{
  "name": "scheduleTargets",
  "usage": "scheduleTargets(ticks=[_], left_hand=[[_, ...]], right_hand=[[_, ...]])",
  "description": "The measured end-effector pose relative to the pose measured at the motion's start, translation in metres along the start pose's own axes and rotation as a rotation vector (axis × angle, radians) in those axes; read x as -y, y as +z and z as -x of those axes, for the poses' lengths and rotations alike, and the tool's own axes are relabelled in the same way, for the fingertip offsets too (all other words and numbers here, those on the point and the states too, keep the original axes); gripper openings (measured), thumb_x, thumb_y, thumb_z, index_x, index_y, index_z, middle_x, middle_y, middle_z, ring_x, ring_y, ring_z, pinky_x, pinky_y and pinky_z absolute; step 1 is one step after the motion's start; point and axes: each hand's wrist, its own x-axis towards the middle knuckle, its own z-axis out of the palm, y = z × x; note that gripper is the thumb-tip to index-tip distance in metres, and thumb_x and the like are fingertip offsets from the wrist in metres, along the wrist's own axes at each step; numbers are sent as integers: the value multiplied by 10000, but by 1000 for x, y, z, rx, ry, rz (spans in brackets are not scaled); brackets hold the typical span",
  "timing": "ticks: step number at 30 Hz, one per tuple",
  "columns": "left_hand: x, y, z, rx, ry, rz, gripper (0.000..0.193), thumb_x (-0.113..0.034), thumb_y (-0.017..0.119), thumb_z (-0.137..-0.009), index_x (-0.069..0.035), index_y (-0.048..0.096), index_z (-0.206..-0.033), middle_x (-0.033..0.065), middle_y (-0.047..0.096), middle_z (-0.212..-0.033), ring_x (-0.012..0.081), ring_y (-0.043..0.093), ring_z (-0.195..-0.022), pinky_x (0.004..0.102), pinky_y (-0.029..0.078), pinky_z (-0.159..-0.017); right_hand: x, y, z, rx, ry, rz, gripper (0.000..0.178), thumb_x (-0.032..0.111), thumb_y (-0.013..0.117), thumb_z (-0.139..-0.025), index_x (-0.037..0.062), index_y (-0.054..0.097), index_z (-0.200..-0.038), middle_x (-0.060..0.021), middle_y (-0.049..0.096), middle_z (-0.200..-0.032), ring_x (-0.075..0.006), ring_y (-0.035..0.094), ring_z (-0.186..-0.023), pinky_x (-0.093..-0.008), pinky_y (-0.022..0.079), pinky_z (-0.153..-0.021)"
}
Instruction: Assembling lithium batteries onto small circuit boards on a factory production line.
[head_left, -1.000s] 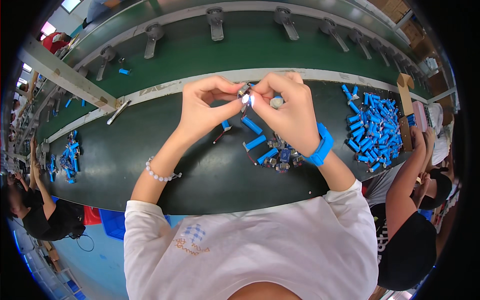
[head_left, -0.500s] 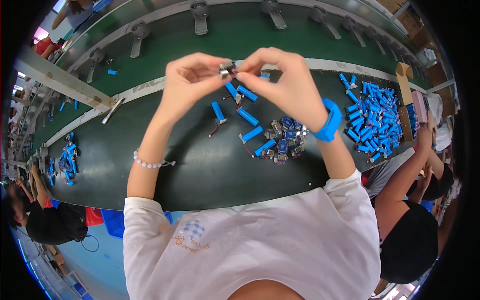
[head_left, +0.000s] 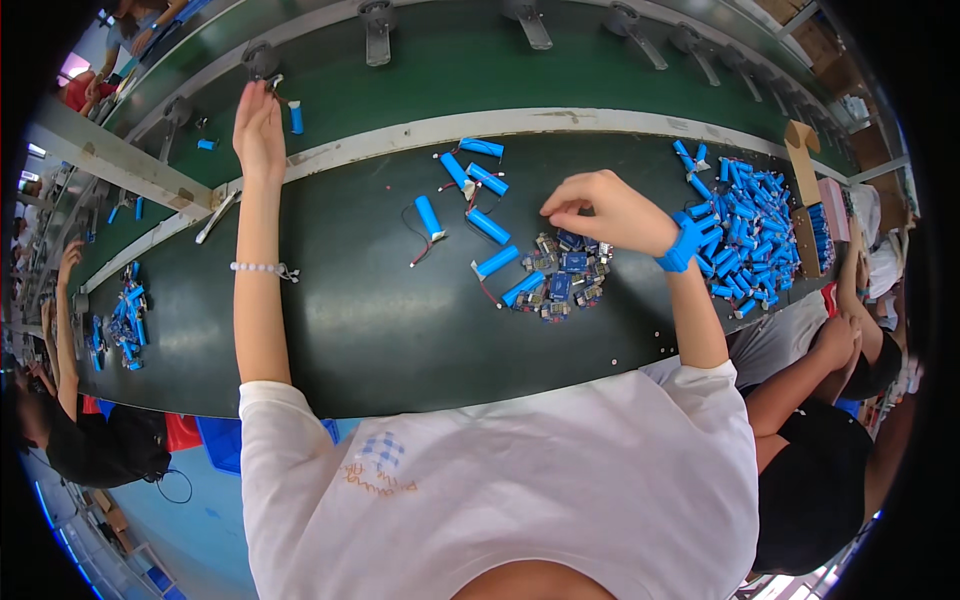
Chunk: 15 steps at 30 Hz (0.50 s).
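At the far left, my left hand [head_left: 261, 135] reaches over the green belt, fingers long and close together. At its fingertips is a small circuit board [head_left: 275, 83], wired to a blue cylindrical battery [head_left: 296, 118] beside the hand. The fingers appear to pinch the board, though their grip is partly hidden. My right hand [head_left: 612, 212] hovers by the far edge of a pile of small circuit boards [head_left: 573, 263]. Its thumb and forefinger are bent and slightly apart, with nothing visible between them. Several blue batteries with wires [head_left: 488, 226] lie left of the pile.
A large heap of blue batteries [head_left: 748, 235] lies at the right beside an open cardboard box [head_left: 803, 240]. A pale rail [head_left: 450, 128] separates the dark table [head_left: 380, 330] from the green belt [head_left: 450, 85]. Metal tweezers [head_left: 217, 218] lie near a post. People sit on both sides.
My hands have parted. The left has carried the board and its battery far left over the belt; the right has come down beside the board pile. Another battery now shows near the rail.
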Motion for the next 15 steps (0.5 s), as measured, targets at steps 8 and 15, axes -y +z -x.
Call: scheduleTargets(ticks=[8,15], left_hand=[[-28,34,24,172,232,-411,357,38,498,-822,-3,592,-1164,94,579,-1231,181,538,-1138,294,399,-969],[-96,117,109,969,196,-742,235,-12,525,-827,-2,637,-1034,73,660,-911,150,621,-851,261,478,-778]], right_hand=[[2,37,-43,-404,90,-19,141,151,687,-784,15,703,-818,-82,644,-696,-148,572,-567,-262,435,-531],[8,46,-59,-604,31,152,112,197,678,-778,91,711,-792,-50,634,-698,-180,578,-577,-280,438,-532]])
